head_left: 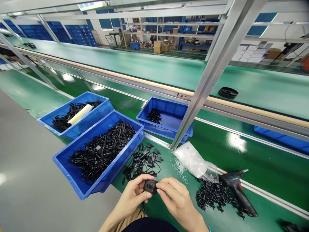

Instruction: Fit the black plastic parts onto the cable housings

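one black box (150, 186), near front edge of counter (165, 169); left hand (132, 192) grasping it, right hand (175, 195) pinching its end. blue bin (116, 165) overhanging edge. bare strip between cables (132, 169) and rings (179, 167).

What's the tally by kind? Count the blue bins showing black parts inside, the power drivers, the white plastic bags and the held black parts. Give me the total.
Blue bins: 3
Power driver: 1
White plastic bag: 1
Held black part: 1
Total: 6
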Available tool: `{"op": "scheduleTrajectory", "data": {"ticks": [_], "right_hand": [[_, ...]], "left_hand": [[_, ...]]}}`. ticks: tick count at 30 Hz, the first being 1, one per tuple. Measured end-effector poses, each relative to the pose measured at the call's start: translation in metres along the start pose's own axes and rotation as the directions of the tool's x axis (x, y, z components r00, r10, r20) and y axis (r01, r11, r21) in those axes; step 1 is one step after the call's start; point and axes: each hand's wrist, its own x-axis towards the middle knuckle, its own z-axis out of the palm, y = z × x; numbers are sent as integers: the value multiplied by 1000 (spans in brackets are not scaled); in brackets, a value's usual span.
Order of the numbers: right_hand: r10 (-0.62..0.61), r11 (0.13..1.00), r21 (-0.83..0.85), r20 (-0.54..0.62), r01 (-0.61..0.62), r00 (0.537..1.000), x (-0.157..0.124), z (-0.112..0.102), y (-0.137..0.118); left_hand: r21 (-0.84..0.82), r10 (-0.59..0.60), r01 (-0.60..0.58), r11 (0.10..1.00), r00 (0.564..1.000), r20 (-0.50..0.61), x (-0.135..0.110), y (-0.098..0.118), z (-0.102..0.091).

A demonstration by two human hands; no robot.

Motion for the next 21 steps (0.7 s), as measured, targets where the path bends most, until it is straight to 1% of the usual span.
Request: {"op": "scheduleTrajectory", "data": {"ticks": [2,3,6,7,8,10,12,14,15,16,17,18,19,20,21], "right_hand": [[15,999,-52,27,-13,1000,2,4,2],[21,994,-106,26,-18,999,3,6,3],[9,947,-320,-20,-15,1000,7,12,6],[16,937,-350,-22,-23,1000,8,13,6],[35,938,-344,-11,-37,999,9,14,5],[83,959,-277,39,-69,996,8,16,6],[90,967,-244,77,-68,993,3,21,13],[63,962,-267,46,-48,997,-4,31,28],[52,961,-273,28,-42,998,-7,38,39],[69,960,-274,26,-60,997,-10,45,51],[119,956,-275,36,-105,992,-12,53,62],[195,943,-283,53,-173,979,-13,60,73],[284,922,-297,74,-250,956,-13,66,81],[372,892,-309,88,-330,924,-13,72,88],[452,858,-317,96,-403,887,-14,76,93]], "left_hand": [[16,0,0,1000,1000,-7,-1,0,-1],[25,1,-1,1000,1000,-13,-1,0,-2],[62,6,-4,998,999,-41,-2,1,-2],[76,6,-2,997,999,-49,-2,1,-2],[87,4,1,996,998,-56,-1,0,-2],[102,0,7,995,997,-73,0,-3,-3],[132,-10,22,991,996,-91,0,-6,-4],[189,-11,29,982,995,-96,1,-8,-6],[238,11,11,971,996,-93,3,-10,-8],[300,49,-20,954,995,-89,6,-12,-11],[370,96,-58,927,992,-85,11,-15,-15],[453,138,-84,888,987,-87,18,-19,-19],[553,163,-79,829,981,-104,28,-25,-25],[652,165,-36,757,977,-138,39,-31,-32],[731,151,35,681,971,-187,52,-39,-40]]}}
